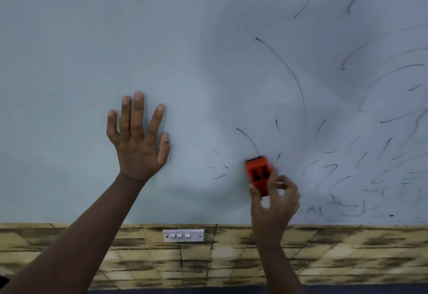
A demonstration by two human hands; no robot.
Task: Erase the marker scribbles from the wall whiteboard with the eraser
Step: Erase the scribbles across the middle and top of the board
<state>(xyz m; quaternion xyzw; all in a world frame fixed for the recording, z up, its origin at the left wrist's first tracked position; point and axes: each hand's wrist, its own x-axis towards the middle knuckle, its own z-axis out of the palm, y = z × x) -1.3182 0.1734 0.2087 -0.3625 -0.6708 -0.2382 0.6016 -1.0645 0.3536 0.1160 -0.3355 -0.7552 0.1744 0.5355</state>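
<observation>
Against the whiteboard [162,39] — orange eraser [257,173], two dark recesses, pinched by right hand [274,203].

Right hand [274,203] and orange eraser [258,174] are motion-blurred; beside the eraser, scribbles [370,178] run off the right edge.

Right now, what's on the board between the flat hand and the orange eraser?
Head view: a few short marker dashes between left hand and eraser; otherwise bare whiteboard.
</observation>
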